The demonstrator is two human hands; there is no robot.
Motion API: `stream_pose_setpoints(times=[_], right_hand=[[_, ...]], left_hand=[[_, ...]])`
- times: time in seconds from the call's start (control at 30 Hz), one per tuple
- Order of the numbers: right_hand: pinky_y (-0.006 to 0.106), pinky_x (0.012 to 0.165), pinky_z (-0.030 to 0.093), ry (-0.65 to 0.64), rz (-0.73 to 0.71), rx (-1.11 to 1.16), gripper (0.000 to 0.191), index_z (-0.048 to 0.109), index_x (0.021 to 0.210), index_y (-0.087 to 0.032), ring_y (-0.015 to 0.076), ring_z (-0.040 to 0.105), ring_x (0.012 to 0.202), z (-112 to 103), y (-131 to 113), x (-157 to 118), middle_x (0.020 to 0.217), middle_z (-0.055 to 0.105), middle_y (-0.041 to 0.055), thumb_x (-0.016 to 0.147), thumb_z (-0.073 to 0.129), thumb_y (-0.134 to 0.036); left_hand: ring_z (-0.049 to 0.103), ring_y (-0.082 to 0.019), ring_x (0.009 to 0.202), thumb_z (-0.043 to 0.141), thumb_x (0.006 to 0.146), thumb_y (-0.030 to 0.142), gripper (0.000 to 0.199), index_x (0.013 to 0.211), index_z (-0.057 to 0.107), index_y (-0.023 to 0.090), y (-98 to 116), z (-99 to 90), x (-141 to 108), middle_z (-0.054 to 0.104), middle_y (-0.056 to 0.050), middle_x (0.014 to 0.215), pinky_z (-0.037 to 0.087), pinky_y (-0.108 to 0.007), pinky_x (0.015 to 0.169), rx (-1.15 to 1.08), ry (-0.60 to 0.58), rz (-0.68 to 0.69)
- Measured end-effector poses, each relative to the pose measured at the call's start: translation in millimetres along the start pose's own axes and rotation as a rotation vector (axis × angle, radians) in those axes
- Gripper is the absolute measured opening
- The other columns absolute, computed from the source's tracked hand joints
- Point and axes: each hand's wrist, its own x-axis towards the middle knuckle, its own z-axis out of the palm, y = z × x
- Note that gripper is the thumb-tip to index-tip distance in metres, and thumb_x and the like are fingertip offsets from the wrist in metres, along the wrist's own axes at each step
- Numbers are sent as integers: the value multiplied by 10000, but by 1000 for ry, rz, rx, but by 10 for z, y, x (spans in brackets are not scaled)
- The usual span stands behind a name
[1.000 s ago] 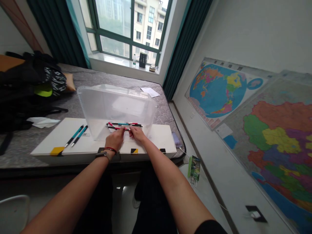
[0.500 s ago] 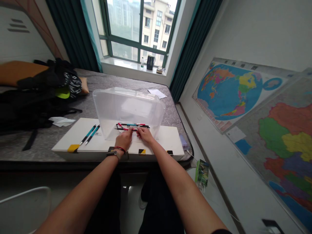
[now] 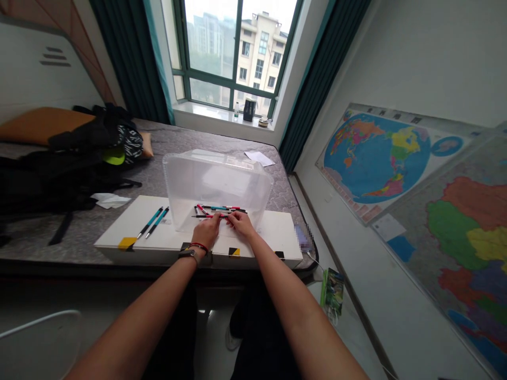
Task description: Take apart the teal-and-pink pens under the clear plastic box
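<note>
A clear plastic box lies tipped on its side, its mouth facing me, on two white boxes. Inside it are several loose pens in red, teal and black. At its mouth, my left hand pinches a red and black pen, whose dark tip sticks out to the left. My right hand has its fingers closed at the other end of this pen, which they partly hide. Left of the clear box, two teal and black pens lie side by side on the white surface.
A grey mattress bears the boxes. Dark bags and clothes are heaped at the left, near a crumpled tissue. A white paper lies behind the clear box. At the right are a cable and a green packet.
The view has shifted, so the scene sits slightly lower and further right. Both hands stay at the same pen, with a little more of it showing between their fingertips.
</note>
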Motion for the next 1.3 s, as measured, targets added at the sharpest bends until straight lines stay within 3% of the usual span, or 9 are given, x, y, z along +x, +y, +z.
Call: stream_pose_setpoints(times=[0.2, 0.5, 0.7, 0.83, 0.9, 1.0, 1.13, 1.3], right_hand=[[234, 504, 458, 53, 41, 135, 282, 626, 843, -180, 117, 569, 555, 10, -4, -7, 718, 676, 4, 712, 744, -399], [240, 500, 527, 246, 125, 231, 221, 658, 879, -166, 147, 647, 597, 18, 54, 50, 733, 710, 33, 717, 719, -303], [234, 518, 548, 288, 106, 273, 207, 655, 915, -159, 143, 663, 618, 42, 72, 75, 785, 721, 46, 733, 671, -256], [254, 565, 581, 315, 56, 331, 449, 581, 1187, -188, 150, 692, 727, 41, 49, 56, 1102, 709, 84, 739, 604, -213], [250, 549, 572, 324, 38, 327, 592, 492, 1314, -206, 143, 687, 716, 35, 43, 46, 1157, 690, 84, 727, 568, -184], [222, 497, 521, 326, 46, 259, 599, 492, 1310, -184, 134, 658, 633, 26, 50, 41, 997, 714, 59, 713, 532, -162], [205, 464, 453, 307, 63, 200, 371, 622, 1064, -156, 116, 589, 541, 27, 65, 47, 781, 690, 19, 705, 530, -175], [220, 465, 426, 276, 66, 205, 237, 653, 929, -167, 117, 533, 495, 30, 33, 36, 650, 655, -6, 772, 607, -339]], left_hand=[[690, -231, 779, 231, 1030, 402, 450, 1283, 537, 189, 9, -20, 5, 705, -108, 841, 454, -279, 651, -8, 5, -35], [691, -246, 859, 326, 1012, 385, 395, 1284, 543, 199, 21, -58, -7, 719, -111, 910, 458, -308, 708, -90, 42, -8], [684, -263, 896, 437, 960, 449, 383, 1216, 568, 196, 1, -65, -20, 714, -111, 946, 467, -323, 727, -123, 51, 12], [678, -263, 902, 448, 948, 482, 377, 1162, 577, 200, -6, -61, -25, 710, -101, 956, 472, -324, 726, -137, 57, 30], [672, -257, 919, 450, 947, 477, 367, 1153, 580, 203, -9, -52, -26, 707, -101, 981, 475, -321, 735, -142, 60, 38], [662, -241, 949, 437, 957, 416, 325, 1166, 578, 211, -13, -34, -22, 700, -97, 1030, 477, -312, 757, -149, 55, 33], [654, -227, 958, 404, 950, 266, 334, 1243, 557, 212, -17, -25, -12, 680, -98, 1090, 479, -309, 758, -139, 33, 22], [642, -229, 956, 377, 945, 222, 369, 1269, 553, 213, -5, -49, -17, 635, -113, 1178, 485, -319, 736, -108, 25, 30]])
